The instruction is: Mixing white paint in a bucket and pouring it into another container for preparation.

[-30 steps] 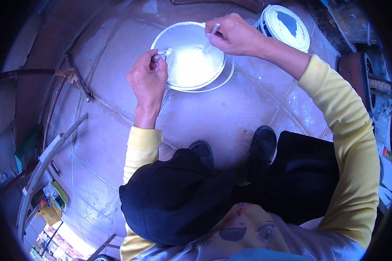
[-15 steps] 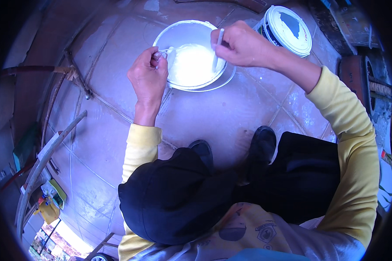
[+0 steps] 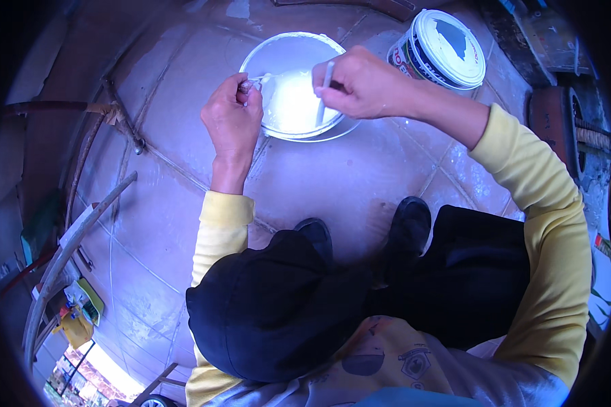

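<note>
A white bucket (image 3: 265,51) stands on the floor in front of me, with bright white paint (image 3: 292,98) inside. My right hand (image 3: 360,85) is closed around a pale stick (image 3: 326,78) over the bucket's right side. The stick's lower end reaches down into the glare of the paint. At the left rim, my left hand (image 3: 234,119) has its fingers pinched together on a small paint-smeared object (image 3: 249,85). A whitish end of it points into the bucket, but its kind cannot be made out.
A lidded paint bucket (image 3: 448,51) stands at the back right. A bent metal frame (image 3: 119,119) and a curved pole (image 3: 75,237) are at the left. A tyre-like wheel (image 3: 557,125) stands far right. My shoes (image 3: 409,227) are on the tiled floor (image 3: 319,176).
My right hand has moved left and slightly down with the stick, farther over the paint. More of the lidded bucket shows. My left hand has barely moved at the rim.
</note>
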The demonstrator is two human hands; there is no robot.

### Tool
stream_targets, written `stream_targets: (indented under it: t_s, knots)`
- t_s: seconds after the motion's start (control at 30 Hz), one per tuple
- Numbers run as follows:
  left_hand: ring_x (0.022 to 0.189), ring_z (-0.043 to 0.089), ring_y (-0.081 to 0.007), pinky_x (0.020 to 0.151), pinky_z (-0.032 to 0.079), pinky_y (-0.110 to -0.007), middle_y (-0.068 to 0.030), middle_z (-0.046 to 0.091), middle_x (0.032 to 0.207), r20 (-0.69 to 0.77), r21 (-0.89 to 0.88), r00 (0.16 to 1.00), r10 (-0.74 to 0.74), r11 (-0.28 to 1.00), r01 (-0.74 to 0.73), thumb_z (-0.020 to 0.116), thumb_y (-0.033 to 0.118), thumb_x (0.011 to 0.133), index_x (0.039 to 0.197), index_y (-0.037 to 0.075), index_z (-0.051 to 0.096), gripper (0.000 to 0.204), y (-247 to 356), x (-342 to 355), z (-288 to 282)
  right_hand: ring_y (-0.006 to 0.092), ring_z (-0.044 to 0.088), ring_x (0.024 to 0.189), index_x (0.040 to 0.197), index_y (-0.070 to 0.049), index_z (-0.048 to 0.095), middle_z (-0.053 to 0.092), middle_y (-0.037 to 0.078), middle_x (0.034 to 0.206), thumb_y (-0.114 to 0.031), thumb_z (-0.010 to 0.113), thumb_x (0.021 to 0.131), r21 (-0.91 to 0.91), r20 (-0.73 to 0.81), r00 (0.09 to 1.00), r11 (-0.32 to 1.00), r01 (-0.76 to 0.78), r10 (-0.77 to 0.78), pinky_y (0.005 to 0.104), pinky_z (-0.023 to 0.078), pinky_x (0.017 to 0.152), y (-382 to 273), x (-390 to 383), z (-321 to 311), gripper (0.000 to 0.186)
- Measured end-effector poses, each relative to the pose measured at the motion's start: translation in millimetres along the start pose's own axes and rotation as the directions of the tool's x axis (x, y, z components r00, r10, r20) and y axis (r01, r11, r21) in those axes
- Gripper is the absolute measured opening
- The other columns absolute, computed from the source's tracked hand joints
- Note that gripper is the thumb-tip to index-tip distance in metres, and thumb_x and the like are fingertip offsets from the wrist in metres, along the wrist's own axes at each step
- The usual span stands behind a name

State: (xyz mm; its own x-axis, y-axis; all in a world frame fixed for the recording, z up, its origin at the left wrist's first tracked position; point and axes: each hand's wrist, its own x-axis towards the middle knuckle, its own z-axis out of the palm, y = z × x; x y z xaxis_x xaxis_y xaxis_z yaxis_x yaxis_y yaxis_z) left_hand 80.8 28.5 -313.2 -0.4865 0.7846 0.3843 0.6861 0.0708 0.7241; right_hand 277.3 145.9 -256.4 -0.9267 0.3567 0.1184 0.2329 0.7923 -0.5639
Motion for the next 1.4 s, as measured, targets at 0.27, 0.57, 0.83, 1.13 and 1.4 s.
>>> stream_targets:
  t_s: [0.27,0.57,0.83,1.13,1.4]
  knots:
    - [0.061,0.063,-0.0178,0.062,0.052,-0.030,-0.0113,0.066,0.073,0.000,-0.008,1.000,0.000,1.000,0.000,0.068,0.001,0.072,0.095,-0.001,0.068,0.023,-1.4,-0.9,-0.4,0.0235,0.058,0.052,0.084,0.001,0.062,0.057,0.014,0.060,-0.013,0.062,0.083,0.015,-0.220,0.975,1.000,0.016,-0.012,0.0327,0.044,0.051,35.4,21.4,-6.6,0.014]
    - [0.061,0.063,-0.0177,0.062,0.052,-0.030,-0.0114,0.066,0.074,-0.005,-0.007,1.000,0.021,1.000,-0.021,0.068,0.001,0.072,0.095,-0.001,0.068,0.023,-2.8,-0.1,1.6,0.0253,0.058,0.054,0.086,0.000,0.064,0.056,0.016,0.060,-0.011,0.059,0.084,0.098,0.037,0.997,0.993,0.069,-0.073,0.0334,0.045,0.053,-11.5,13.2,14.1,0.012]
    - [0.060,0.063,-0.0176,0.061,0.052,-0.029,-0.0109,0.065,0.072,-0.021,-0.032,1.000,0.010,0.999,-0.010,0.068,0.001,0.071,0.094,0.000,0.068,0.023,-5.0,-1.7,0.7,0.0268,0.059,0.054,0.086,0.001,0.063,0.059,0.016,0.065,-0.009,0.059,0.085,-0.050,-0.068,0.998,0.999,0.011,-0.014,0.0332,0.046,0.052,16.5,4.9,-18.0,0.011]
    - [0.060,0.063,-0.0171,0.061,0.052,-0.029,-0.0105,0.065,0.072,-0.007,-0.001,1.000,-0.010,1.000,0.010,0.068,0.001,0.071,0.094,0.000,0.068,0.023,-3.9,-2.2,1.1,0.0235,0.058,0.052,0.083,0.002,0.062,0.056,0.014,0.061,-0.008,0.058,0.085,-0.004,-0.145,0.980,0.991,0.136,-0.135,0.0330,0.044,0.049,12.9,18.2,-1.6,0.011]
    - [0.060,0.063,-0.0165,0.061,0.052,-0.028,-0.0109,0.066,0.072,-0.002,-0.018,1.000,-0.005,1.000,0.005,0.069,0.002,0.072,0.095,-0.001,0.068,0.023,-3.4,-0.5,0.3,0.0252,0.059,0.052,0.082,0.001,0.062,0.058,0.014,0.061,-0.011,0.061,0.085,0.103,-0.057,0.980,0.975,0.197,-0.191,0.0326,0.045,0.051,-9.9,-5.4,11.2,0.013]
